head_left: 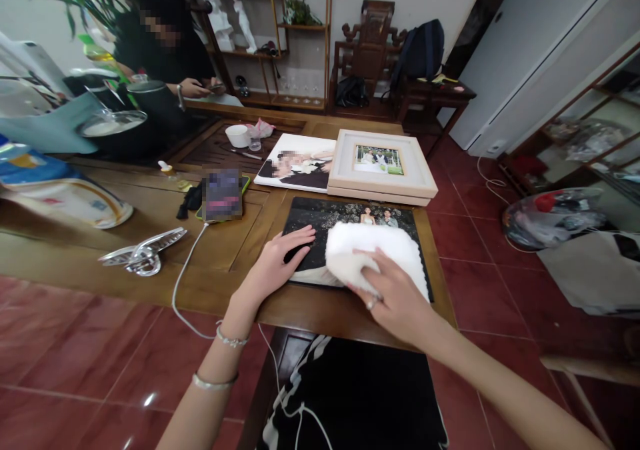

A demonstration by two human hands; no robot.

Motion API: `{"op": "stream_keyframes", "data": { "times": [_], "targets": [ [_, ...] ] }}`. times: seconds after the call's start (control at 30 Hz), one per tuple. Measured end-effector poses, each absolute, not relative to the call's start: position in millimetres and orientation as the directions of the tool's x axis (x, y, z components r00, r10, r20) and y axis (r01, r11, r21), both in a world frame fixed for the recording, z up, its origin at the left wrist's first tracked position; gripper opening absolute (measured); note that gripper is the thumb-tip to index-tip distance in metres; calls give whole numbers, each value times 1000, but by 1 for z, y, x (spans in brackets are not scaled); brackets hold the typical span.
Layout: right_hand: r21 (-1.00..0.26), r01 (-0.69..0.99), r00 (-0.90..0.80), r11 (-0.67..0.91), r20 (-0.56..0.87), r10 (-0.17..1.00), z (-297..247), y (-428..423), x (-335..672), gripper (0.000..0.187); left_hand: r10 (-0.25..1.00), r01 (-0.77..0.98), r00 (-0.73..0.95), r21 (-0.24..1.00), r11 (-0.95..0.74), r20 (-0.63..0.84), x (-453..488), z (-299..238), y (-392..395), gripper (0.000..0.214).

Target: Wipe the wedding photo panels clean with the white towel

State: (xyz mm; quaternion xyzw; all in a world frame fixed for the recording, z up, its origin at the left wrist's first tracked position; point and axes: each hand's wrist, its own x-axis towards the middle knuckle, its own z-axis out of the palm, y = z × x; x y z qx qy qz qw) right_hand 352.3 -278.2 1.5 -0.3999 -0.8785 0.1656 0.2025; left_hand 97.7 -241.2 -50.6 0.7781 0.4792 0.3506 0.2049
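A dark wedding photo panel (313,217) lies flat near the right end of the wooden table (250,237). On its left part rests my left hand (275,260), fingers stretched out and holding nothing. My right hand (390,287) grips a fluffy white cloth (385,240), which lies spread over the panel's right and middle part and hides much of the picture. Just behind the panel are a pale photo frame (420,167) with an outdoor picture, sitting on another frame, and a white-edged photo print (300,163) beside it.
Left of my hands are a phone (223,195) with a white cable, a silver winged ornament (145,253) and a blue-and-white package (60,190). A white cup (238,136) stands farther back. Across the table a person (165,43) holds a phone. Plastic bags (550,217) lie on the floor at right.
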Motion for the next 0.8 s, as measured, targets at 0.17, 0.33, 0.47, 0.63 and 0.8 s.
{"op": "stream_keyframes", "data": {
  "times": [0.17, 0.33, 0.47, 0.63, 0.8],
  "targets": [
    [-409, 722, -501, 558, 248, 829, -1, -223, 345, 19, 888, 609, 293, 646, -460, 355, 99, -51, -242, 27],
    [-363, 717, -551, 595, 228, 803, -6, -208, 320, 21, 860, 542, 266, 671, -506, 434, 99, -42, -246, 36],
    [-346, 607, -679, 715, 243, 693, -7, -223, 297, 21, 849, 477, 210, 707, -521, 485, 97, -36, -250, 50],
    [-318, 447, -828, 836, 208, 521, -1, -246, 281, 20, 843, 462, 190, 712, -529, 503, 96, -39, -250, 61],
    [-356, 366, -890, 860, 136, 435, 8, -272, 290, 22, 832, 485, 187, 688, -540, 522, 95, -42, -248, 67]
  ]
}}
